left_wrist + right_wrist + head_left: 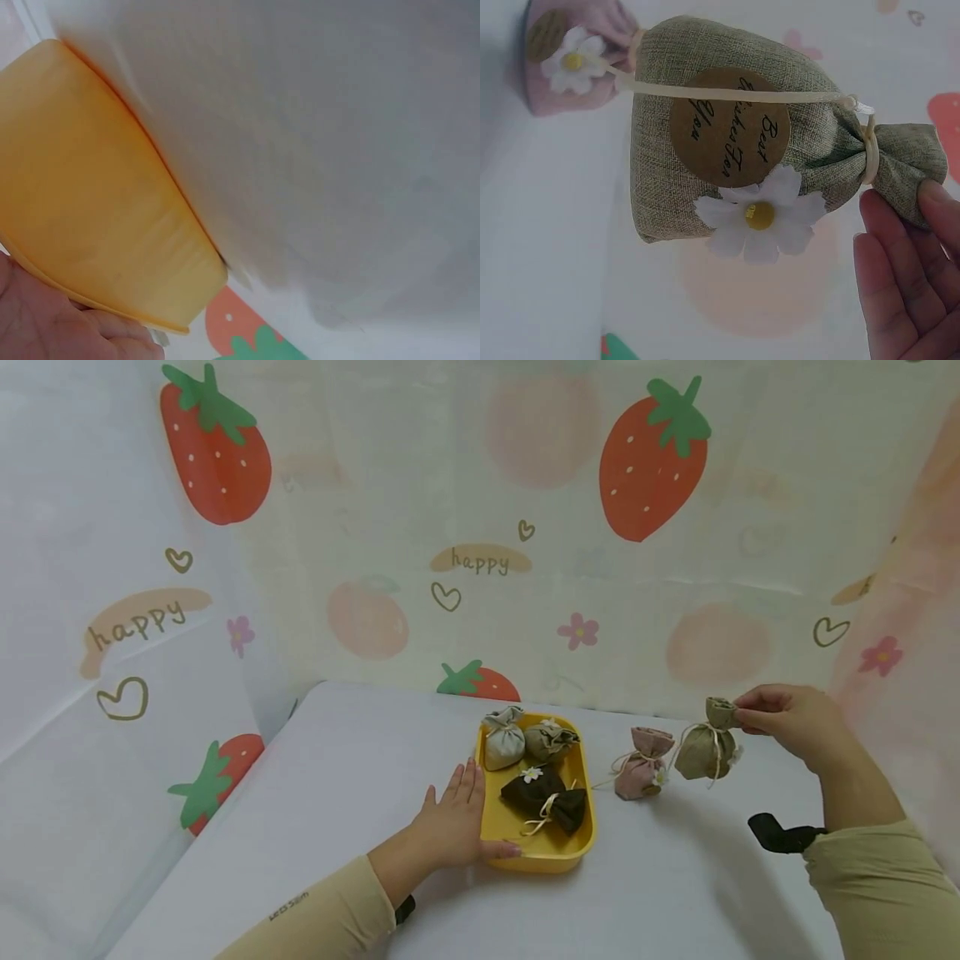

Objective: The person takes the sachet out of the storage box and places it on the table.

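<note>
By its gathered neck, my right hand (798,718) pinches an olive-green drawstring pouch (703,753) and holds it up at the right. In the right wrist view the pouch shows a white flower (760,216) and a round brown label (727,127). Just left of it, a pink pouch (636,777) stands on the table. My left hand (450,818) rests along the left rim of a yellow tray (551,864), fingers straight and thumb at the near edge. Inside the tray are a pale grey pouch (504,745), an olive one (543,745) and a black one (525,789).
A white-covered table (315,827) extends left and right of the tray. Behind it hangs a pale curtain (420,460) printed with strawberries, hearts and flowers, which also closes in both sides.
</note>
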